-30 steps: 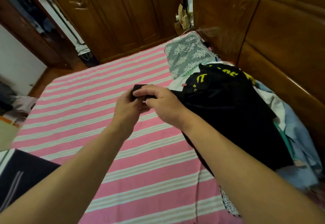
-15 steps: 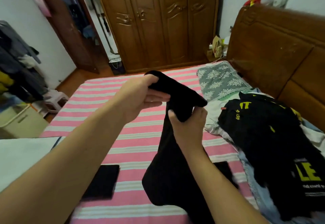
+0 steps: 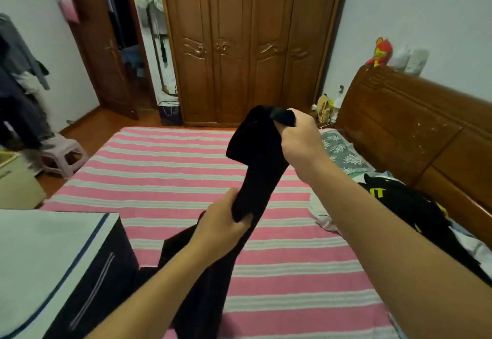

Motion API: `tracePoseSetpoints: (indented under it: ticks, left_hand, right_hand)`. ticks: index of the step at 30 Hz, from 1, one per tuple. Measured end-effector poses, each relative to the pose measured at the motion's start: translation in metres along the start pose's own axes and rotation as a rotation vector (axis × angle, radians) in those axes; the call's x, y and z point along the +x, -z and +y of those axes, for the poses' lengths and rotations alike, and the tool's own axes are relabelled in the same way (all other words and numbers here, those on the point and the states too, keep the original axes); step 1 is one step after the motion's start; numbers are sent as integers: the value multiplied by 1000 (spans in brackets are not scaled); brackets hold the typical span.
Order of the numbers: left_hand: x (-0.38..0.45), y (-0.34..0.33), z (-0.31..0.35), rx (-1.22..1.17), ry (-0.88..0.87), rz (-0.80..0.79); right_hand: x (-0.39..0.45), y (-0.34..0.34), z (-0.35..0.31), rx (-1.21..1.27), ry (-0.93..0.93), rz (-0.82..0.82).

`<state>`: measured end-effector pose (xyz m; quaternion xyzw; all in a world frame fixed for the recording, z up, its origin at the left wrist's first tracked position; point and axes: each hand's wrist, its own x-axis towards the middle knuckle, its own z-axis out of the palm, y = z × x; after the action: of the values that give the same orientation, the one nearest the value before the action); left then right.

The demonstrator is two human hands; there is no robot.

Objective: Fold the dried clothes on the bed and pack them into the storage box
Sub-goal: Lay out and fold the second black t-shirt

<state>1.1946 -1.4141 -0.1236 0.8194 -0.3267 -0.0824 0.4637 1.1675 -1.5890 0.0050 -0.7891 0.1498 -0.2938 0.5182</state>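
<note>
Mid-frame, the right hand [image 3: 298, 138] gripped the black garment's [image 3: 255, 168] top and the left hand [image 3: 221, 229] clenched it lower (pile right, box lower left); best pulled taut before folding

Yellow "IT" on black shirt [image 3: 399, 205]

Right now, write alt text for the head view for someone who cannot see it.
Two bare hands hold a long black garment up over a pink-and-white striped bed: the right hand grips its top end, the left hand grips it lower down. A dark storage box stands at lower left, a heap of unfolded clothes lies by the wooden headboard, and a wardrobe stands behind.
</note>
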Motion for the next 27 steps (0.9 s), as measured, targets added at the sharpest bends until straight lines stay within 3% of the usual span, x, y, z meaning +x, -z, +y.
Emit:
tracePoseSetpoints:
  ticks: [3,5,13,19,21,25,27]
  left_hand:
    - [-16,1,-43,135,73,160]
    - [-21,10,-50,125,94,169]
    - [-14,73,-3,-4,202,-333]
    - [3,92,-28,127,274,-413]
    - [4,92,-55,284,325,-468]
    - [-17,74,-123,661,456,-591]
    - [-32,60,-150,773,472,-640]
  right_hand:
    - [8,11,-10,10,-7,62]
    - [14,24,-17,75,-38,79]
    - [27,43,-19,206,-76,-51]
    - [48,66,21,-89,64,12]
    - [44,74,41,-192,21,-142]
    - [-2,93,96,-516,-462,-981]
    - [-37,96,144,-708,-629,-1267]
